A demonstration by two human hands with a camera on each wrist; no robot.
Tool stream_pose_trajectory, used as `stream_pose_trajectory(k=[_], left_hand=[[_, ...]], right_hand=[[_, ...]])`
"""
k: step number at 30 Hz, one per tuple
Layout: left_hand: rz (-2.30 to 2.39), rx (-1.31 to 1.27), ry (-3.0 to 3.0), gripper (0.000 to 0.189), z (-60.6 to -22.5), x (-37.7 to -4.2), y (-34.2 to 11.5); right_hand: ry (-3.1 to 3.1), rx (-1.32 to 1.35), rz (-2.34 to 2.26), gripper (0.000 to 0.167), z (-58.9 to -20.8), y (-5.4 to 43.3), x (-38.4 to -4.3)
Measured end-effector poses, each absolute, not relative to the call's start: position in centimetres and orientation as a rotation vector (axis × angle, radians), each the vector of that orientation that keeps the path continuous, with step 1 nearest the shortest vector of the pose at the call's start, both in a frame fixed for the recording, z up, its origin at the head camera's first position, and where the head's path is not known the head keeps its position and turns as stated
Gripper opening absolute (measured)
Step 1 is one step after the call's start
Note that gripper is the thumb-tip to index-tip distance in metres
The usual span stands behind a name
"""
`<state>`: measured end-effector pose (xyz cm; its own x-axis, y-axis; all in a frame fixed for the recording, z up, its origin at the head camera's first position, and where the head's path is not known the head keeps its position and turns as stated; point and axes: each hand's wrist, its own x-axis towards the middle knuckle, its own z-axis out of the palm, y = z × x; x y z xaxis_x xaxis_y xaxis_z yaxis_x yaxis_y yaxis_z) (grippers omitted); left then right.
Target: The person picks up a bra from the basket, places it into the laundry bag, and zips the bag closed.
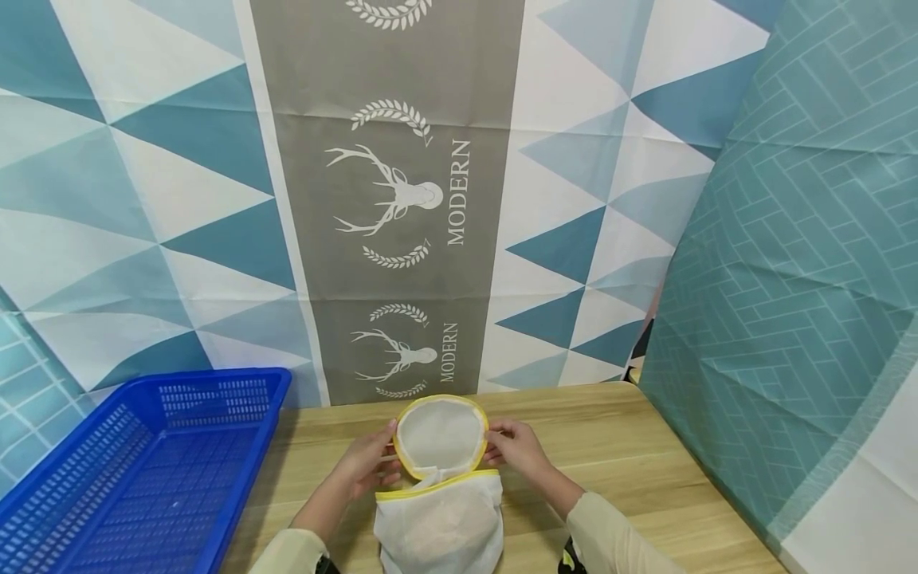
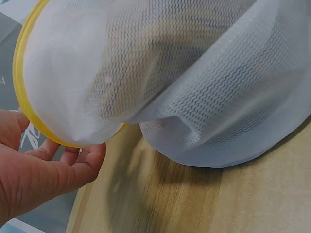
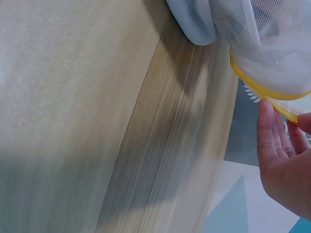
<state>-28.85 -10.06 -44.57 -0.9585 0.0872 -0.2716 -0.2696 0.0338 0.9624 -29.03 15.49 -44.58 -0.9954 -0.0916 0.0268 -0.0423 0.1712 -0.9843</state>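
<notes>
A white mesh laundry bag (image 1: 439, 532) with yellow trim lies near the front of the wooden table, something pale and pinkish showing faintly through its fabric. Its round, yellow-rimmed end (image 1: 441, 434) is raised beyond the bag's body. My left hand (image 1: 369, 461) holds that rim at its left side; in the left wrist view, the fingers (image 2: 82, 167) curl beneath the yellow edge. On the opposite side, my right hand (image 1: 518, 448) pinches the rim between thumb and fingers. The right wrist view has the yellow edging (image 3: 260, 90) at the fingertips, with part of the hand cut off.
A blue perforated plastic basket (image 1: 172, 494) stands on the left. The wooden table (image 1: 631, 462) extends to the right of the bag. Behind it hangs a patterned cloth (image 1: 402, 263) with deer heads and triangles, and a teal cloth (image 1: 796, 279) hangs along the right.
</notes>
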Motion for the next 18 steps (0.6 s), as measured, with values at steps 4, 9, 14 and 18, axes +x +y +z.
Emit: stream_pose_trajectory(k=[4, 9, 14, 18], left_hand=[[2.019, -0.177, 2.080, 0.068, -44.4, -28.4, -10.2], [2.036, -0.152, 2.090, 0.077, -44.2, -27.8, -10.4], [2.032, -0.124, 2.101, 0.085, -44.2, -27.5, -10.6], [2.041, -0.146, 2.099, 0.084, -44.4, -27.4, -10.6]], right_hand=[[2.372, -0.175, -1.993, 0.021, -44.5, 15.6, -28.8], [2.359, -0.231, -1.998, 0.023, -43.9, 15.7, -28.2], [2.350, -0.268, -2.007, 0.025, -43.7, 15.7, -27.7], [2.349, -0.303, -2.004, 0.026, -43.7, 15.7, -27.5]])
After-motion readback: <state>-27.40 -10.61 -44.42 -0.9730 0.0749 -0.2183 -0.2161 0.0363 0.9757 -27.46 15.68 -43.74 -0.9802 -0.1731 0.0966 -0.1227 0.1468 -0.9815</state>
